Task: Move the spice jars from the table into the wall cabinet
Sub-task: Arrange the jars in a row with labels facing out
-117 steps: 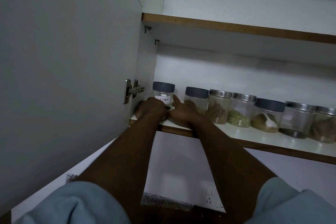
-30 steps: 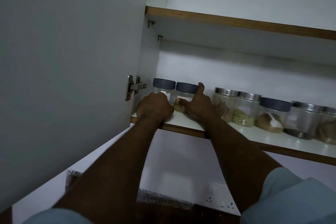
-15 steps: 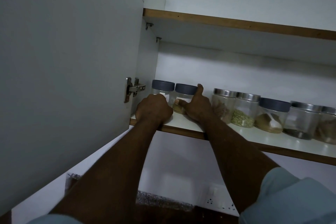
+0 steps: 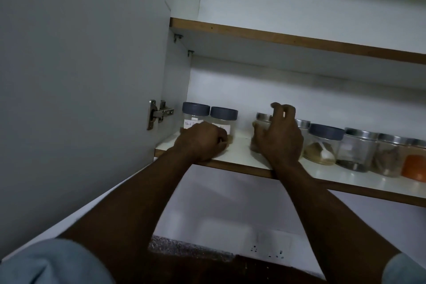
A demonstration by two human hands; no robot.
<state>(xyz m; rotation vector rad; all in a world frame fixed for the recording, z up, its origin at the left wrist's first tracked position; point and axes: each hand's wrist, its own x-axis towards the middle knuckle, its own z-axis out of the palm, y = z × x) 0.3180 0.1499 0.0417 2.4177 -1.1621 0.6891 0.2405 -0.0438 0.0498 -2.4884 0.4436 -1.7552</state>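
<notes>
Since half a second ago my right hand [image 4: 280, 138] has left the second blue-lidded jar [image 4: 223, 120] and shifted right, over a steel-lidded jar [image 4: 262, 122] that it mostly hides. Its fingers are spread loose, and I can't make out whether they touch the jar. My left hand [image 4: 202, 140] lies curled on the shelf [image 4: 242, 157] edge, covering the base of that jar and of the labelled jar [image 4: 196, 115] beside it. Whether it grips either, I can't tell. The row of jars [image 4: 325, 143] further right is cut off.

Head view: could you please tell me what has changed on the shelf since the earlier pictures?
The second blue-lidded jar was slid left against the leftmost jar. The right hand let it go and moved right to the steel-lidded jar; grip unclear. The left hand stays fisted on the shelf.
</notes>
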